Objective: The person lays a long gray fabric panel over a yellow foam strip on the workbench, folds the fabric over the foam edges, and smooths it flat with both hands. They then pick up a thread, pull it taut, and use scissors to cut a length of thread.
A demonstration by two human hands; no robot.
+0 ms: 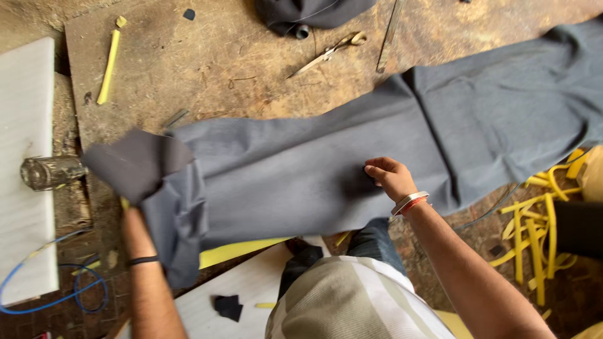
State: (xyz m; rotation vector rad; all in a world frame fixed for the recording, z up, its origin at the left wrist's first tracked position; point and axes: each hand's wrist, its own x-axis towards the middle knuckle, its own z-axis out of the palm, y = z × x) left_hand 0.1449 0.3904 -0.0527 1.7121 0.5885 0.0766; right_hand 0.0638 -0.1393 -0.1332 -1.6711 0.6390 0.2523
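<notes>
Grey cloth [377, 157] lies spread across the worn board [188, 63], running off the frame's right edge. Right hand [389, 177] rests on it near the near edge, fingers curled together and pressing down. Left hand is hidden under the lifted left end; its finger state cannot be told. Bare board lies beyond the cloth, holding scissors [326, 55] and a yellow strip [108, 68]. Yellow scraps [534, 226] crowd the right side.
</notes>
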